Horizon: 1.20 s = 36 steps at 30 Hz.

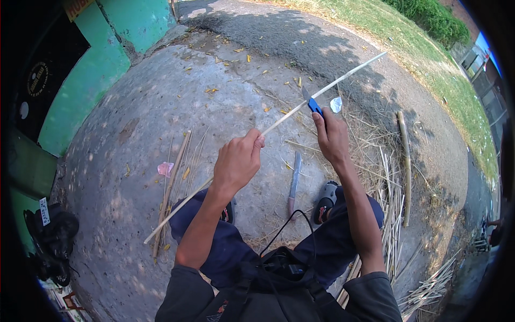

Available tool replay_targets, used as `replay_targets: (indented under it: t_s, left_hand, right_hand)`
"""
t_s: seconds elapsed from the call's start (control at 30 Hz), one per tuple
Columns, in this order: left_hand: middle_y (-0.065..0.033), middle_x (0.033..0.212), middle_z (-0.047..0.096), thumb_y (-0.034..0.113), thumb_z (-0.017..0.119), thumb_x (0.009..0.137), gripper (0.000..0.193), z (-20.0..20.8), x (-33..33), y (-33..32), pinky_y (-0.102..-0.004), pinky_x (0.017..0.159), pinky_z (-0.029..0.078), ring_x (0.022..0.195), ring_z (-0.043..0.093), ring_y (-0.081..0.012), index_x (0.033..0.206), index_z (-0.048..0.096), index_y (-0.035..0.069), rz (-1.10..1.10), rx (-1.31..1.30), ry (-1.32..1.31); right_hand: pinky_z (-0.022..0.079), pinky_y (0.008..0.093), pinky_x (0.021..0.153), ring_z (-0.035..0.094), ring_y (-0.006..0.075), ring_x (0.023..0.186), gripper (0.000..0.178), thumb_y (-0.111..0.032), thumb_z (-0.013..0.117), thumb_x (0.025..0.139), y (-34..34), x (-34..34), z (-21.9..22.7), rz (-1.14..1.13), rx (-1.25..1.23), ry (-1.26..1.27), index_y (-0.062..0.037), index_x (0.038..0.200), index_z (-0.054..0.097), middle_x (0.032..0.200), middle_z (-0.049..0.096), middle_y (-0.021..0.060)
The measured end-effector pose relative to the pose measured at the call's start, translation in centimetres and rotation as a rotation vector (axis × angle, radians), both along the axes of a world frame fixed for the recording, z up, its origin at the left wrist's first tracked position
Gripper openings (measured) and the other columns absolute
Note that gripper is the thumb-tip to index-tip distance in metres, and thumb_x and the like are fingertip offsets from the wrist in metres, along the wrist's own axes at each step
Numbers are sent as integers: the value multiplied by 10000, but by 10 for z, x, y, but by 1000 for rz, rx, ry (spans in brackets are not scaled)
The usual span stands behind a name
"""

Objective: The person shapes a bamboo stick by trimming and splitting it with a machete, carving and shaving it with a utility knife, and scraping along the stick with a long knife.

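Note:
A long pale wooden stick (289, 114) runs slantwise from lower left to upper right in front of me. My left hand (236, 161) is closed round it near its middle. In my right hand (333, 133) is a utility knife with a blue handle (315, 105). Its blade (306, 93) points up and lies against the stick, or just beside it; I cannot tell which. Between my feet a long knife (294, 180) rests on the concrete, its handle toward me.
Several split sticks (394, 214) and shavings (370, 134) lie to the right, beside a thicker pole (404, 166). Thin sticks (174, 185) and a pink scrap (165, 169) are on the left. A white scrap (336, 104) lies past my right hand. A green wall (88, 80) stands far left.

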<state>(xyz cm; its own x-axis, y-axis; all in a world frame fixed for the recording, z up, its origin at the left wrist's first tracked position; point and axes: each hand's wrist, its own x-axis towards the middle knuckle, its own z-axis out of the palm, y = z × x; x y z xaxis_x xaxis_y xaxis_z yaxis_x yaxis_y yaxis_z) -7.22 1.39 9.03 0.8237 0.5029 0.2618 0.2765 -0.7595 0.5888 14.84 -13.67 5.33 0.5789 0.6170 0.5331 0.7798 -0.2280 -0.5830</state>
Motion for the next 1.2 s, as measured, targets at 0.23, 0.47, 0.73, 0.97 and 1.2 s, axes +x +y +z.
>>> replay_targets:
  t_s: [0.23,0.47,0.73,0.97,1.2]
  left_hand:
    - [-161,701,630,216,502,1070,278,-4,4,4,-440,625,450,629,631,-335,944,631,4,-2,-110,-99]
    - [-134,647,546,222,492,1072,307,-2,2,5,-396,582,391,558,511,-216,922,621,-13,-52,-239,-111]
    - [-113,578,481,248,511,1072,332,-1,2,1,-388,552,360,526,469,-194,887,616,-8,-31,-225,-154]
    - [-122,577,486,241,518,1070,319,-1,2,-1,-399,549,356,515,466,-213,885,612,-2,-44,-204,-144]
    - [-165,645,571,232,498,1072,298,-1,-5,-3,-445,607,424,601,579,-342,908,620,16,-26,-121,-9]
  right_hand:
    - [451,505,563,635,422,619,324,-391,551,1066,14,-35,-17,161,-154,-57,-69,1025,550,674,626,190]
    - [445,500,543,641,413,608,327,-394,556,1062,15,-40,-17,164,-142,-77,-73,1001,539,651,621,179]
    - [447,499,542,630,414,599,344,-390,552,1064,17,-37,-13,150,-146,-68,-66,955,523,633,603,176]
    - [426,512,558,603,425,588,369,-361,537,1075,11,7,-11,-45,-32,-64,-32,910,548,623,572,198]
    - [412,501,555,591,422,575,428,-394,497,1093,-6,76,-8,-285,-26,31,-15,948,632,635,583,219]
